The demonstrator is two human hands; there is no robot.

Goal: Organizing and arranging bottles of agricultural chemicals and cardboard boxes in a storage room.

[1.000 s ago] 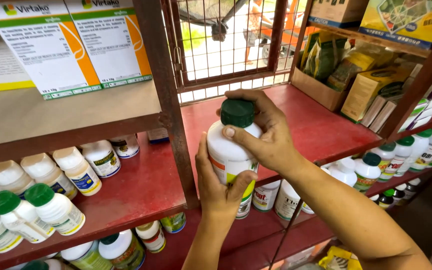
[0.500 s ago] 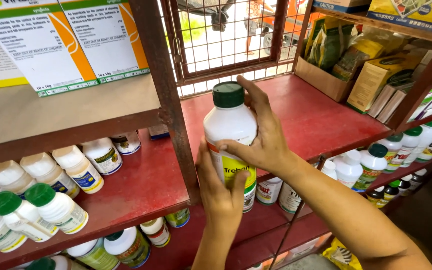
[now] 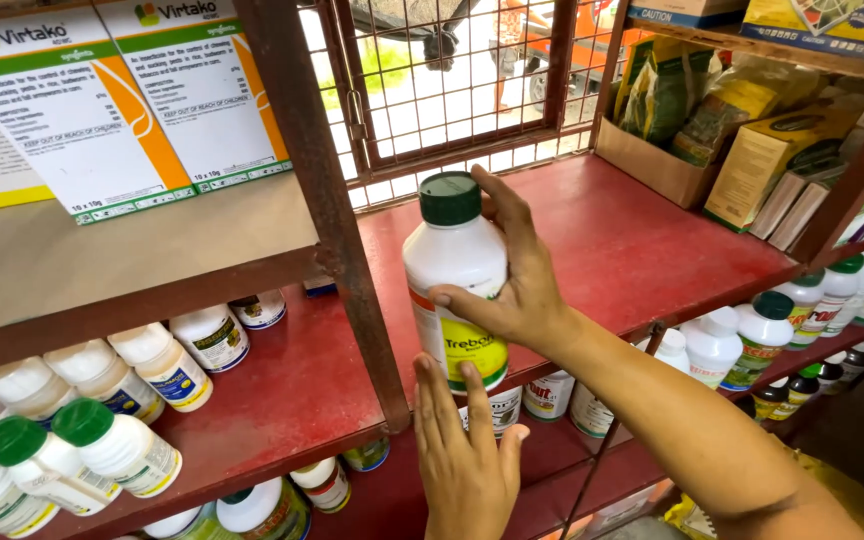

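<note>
A white plastic bottle [image 3: 455, 270] with a dark green cap and a yellow-green label stands upright at the front edge of the red shelf [image 3: 642, 240]. My right hand [image 3: 512, 270] wraps around its right side and back. Underneath, my left hand [image 3: 464, 455] rests its fingertips against the bottle's base, fingers pointing up.
A rusty upright post [image 3: 327, 200] stands just left of the bottle. White bottles [image 3: 102, 440] with green and white caps fill the lower left shelf; more bottles [image 3: 752, 340] stand lower right. White cartons [image 3: 122, 100] sit upper left, boxes and bags [image 3: 742, 130] upper right, a wire mesh window [image 3: 452, 80] behind.
The bottle has gone from tilted with its cap toward me to upright, and both hands have carried it up and forward toward the red shelf's edge.
</note>
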